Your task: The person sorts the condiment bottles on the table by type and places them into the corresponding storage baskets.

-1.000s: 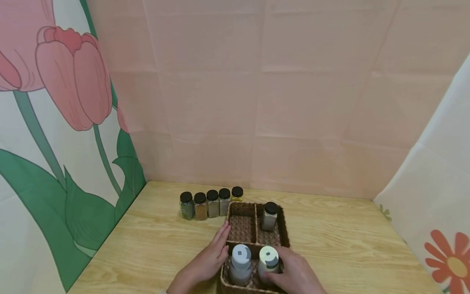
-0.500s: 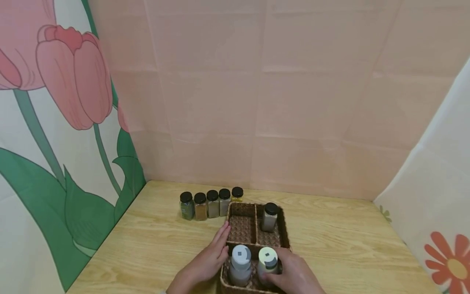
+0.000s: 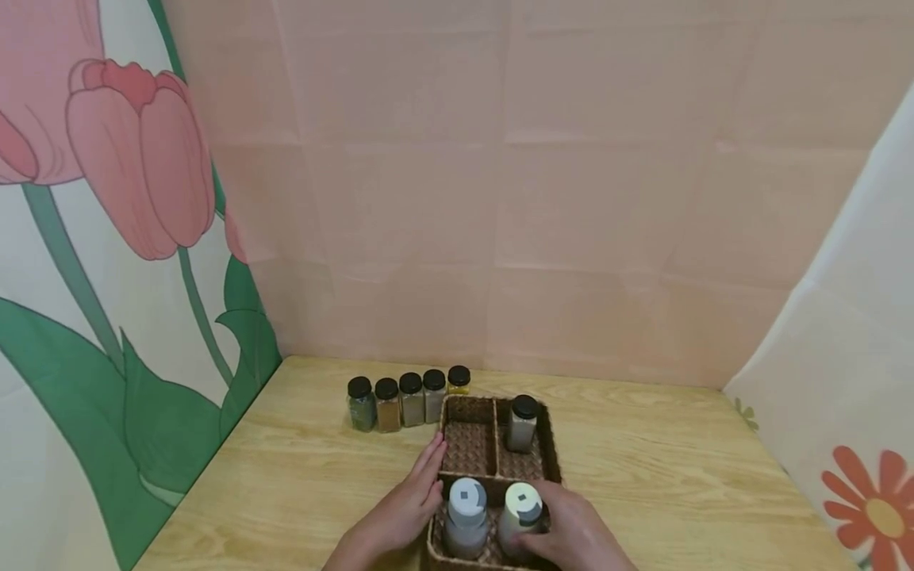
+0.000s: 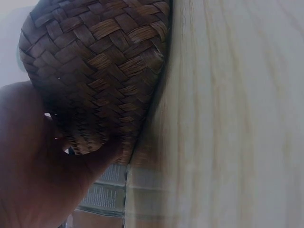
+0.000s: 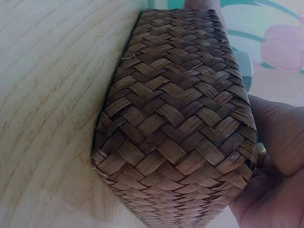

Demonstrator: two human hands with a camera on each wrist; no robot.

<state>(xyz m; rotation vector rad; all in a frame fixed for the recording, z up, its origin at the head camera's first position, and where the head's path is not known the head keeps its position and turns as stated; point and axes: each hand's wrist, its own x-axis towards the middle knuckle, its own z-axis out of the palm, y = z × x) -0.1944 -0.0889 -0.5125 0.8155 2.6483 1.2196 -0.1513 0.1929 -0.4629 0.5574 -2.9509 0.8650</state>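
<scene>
We see the right hand (image 3: 574, 525) curled round the pale-yellow-capped bottle (image 3: 524, 503), which stands in the near compartment of the woven basket (image 3: 467, 448) on the bench (image 3: 643, 452), just beside the white-capped bottle (image 3: 467, 517). Our left hand (image 3: 403, 507) lies with fingers extended against the basket's left wall. Beyond, we find a black-capped jar (image 3: 523, 432) in the far right compartment and a row of five black-capped spice jars (image 3: 411, 406) by the basket's far left corner.

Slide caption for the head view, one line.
Left hand touches a woven basket; right hand grips a pale-capped bottle inside.
</scene>
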